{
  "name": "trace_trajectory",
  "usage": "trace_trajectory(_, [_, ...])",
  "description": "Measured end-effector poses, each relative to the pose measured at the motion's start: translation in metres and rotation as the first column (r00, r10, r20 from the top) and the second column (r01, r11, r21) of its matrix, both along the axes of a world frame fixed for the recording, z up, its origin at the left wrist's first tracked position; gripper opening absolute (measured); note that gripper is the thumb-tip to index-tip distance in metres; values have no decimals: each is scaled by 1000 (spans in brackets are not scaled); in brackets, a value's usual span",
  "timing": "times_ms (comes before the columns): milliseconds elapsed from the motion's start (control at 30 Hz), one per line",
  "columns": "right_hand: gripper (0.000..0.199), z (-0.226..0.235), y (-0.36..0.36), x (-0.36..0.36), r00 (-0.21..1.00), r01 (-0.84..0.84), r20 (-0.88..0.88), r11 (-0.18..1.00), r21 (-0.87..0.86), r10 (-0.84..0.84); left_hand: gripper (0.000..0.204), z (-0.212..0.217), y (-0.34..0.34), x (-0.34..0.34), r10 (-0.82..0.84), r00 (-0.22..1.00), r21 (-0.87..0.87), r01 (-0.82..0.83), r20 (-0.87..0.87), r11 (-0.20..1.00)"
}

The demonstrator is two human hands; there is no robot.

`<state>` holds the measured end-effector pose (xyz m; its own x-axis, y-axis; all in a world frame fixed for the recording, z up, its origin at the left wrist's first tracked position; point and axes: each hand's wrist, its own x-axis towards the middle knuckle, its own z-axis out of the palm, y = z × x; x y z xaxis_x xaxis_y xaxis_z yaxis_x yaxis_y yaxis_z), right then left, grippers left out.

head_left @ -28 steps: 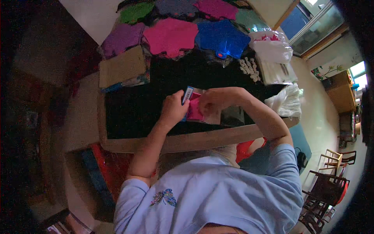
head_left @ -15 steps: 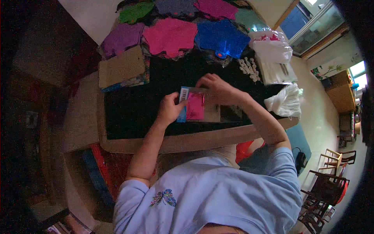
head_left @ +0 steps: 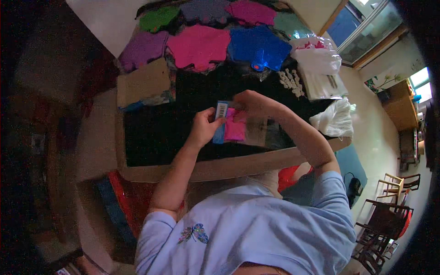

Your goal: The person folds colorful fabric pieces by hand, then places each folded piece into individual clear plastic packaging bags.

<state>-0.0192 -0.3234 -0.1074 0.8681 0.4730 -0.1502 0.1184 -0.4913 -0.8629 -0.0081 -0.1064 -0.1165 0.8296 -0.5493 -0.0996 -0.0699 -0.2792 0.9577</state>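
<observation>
Since the earlier frames, the blue card with its pink item has dropped from an edge-on, raised pose to lie face-up between both hands, and the right hand has shifted from beside the left to the packet's upper edge.

Black work surface (head_left: 165, 133): a dark mat on a table edged in pale board, filling the middle of the view.

Coloured fabric pieces: blue (head_left: 259, 43), pink (head_left: 199, 46), purple (head_left: 142, 48) and green (head_left: 158, 18), laid in rows at the far side. A brown cardboard sheet (head_left: 143, 82) lies at far left; white plastic bags (head_left: 318, 62) and a crumpled white bag (head_left: 335, 119) lie to the right.

Clear plastic sleeve (head_left: 263, 133): flat, just right of the packet; its edges are hard to trace.

Packet (head_left: 229, 124): a blue backing card carrying a folded pink item, held just above the mat, long axis running toward and away from the person.

Left hand (head_left: 202, 128): fingers curled shut, thumb pressing the card's left edge; the packet lies directly to its right.

Right hand (head_left: 254, 103): fingers bent down over the packet's top right corner, apparently pinching it. Both hands touch it; neither is nearer.
</observation>
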Motion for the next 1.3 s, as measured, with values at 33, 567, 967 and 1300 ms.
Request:
trace_trajectory(33, [34, -2, 0, 0, 999, 29, 28, 999, 26, -30, 22, -3, 1, 3, -8, 997, -36, 5, -82, 999])
trace_trajectory(567, [25, 14, 33, -51, 799, 587, -33, 768, 258, -600, 34, 7, -8, 33, 296, 769, -455, -591, -566, 666])
trace_trajectory(967, [21, -16, 38, -14, 735, 647, -360, 437, 625, -574, 38, 6, -32, 25, 209, 786, -429, -515, -582, 742])
trace_trajectory(1300, [19, 3, 41, -35, 811, 575, -434, 673, 466, -393, 26, 2, -27, 40, 279, 857, -481, -482, -433, 732])
